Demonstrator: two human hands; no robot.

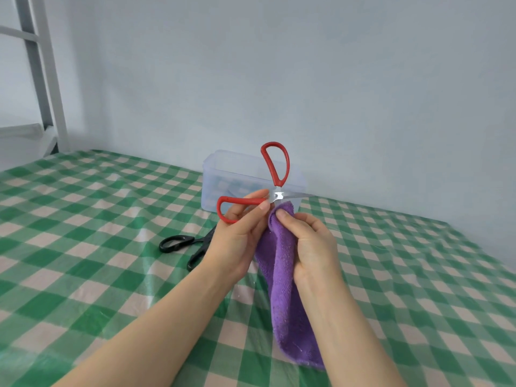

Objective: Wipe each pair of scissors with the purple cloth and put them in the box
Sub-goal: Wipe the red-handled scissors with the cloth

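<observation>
Red-handled scissors (277, 195), handles spread, are pinched by the left hand (237, 241) before the clear box (223, 169); purple cloth (284, 303), gripped in the right hand (312, 247), is best drawn spine-side along each blade.

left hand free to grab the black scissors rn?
Probably not yet. The left hand grips the red scissors, so its fingers are taken. The black scissors lie on the table close below it, so reach looks fine once it lets go.
</observation>
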